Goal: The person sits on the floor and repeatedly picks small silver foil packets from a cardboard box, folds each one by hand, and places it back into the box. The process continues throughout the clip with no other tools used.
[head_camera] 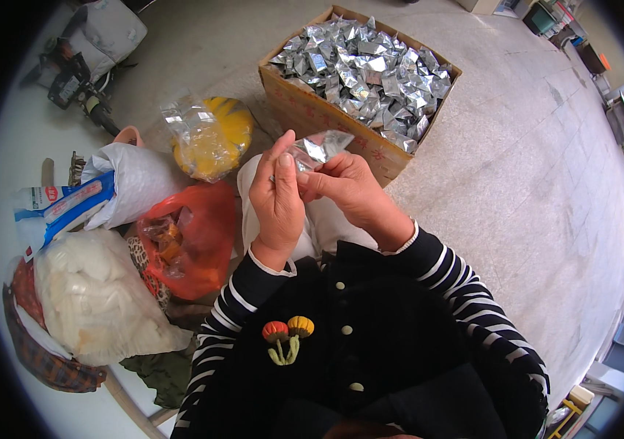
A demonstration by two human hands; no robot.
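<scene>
Above the lap, both hands meet on a silvery, partly clear plastic packet (317,149). My left hand (278,192) is upright and grips the packet's left end between thumb and fingers. My right hand (347,184) pinches its lower right side, with some fingertips hidden behind the plastic. Just beyond the hands stands an open cardboard box (317,107) with red writing on its side, heaped with folded silver foil packets (366,71). A clear plastic bag (196,129) lies on a round yellow and grey item (229,131) to the left of the box.
At the left are a red plastic bag (207,236) with small wrapped things inside, a white woven sack (142,175), and a large translucent bag (98,291) of white items. A parked two-wheeler (84,93) stands at the upper left. Pale paved floor (520,164) extends to the right.
</scene>
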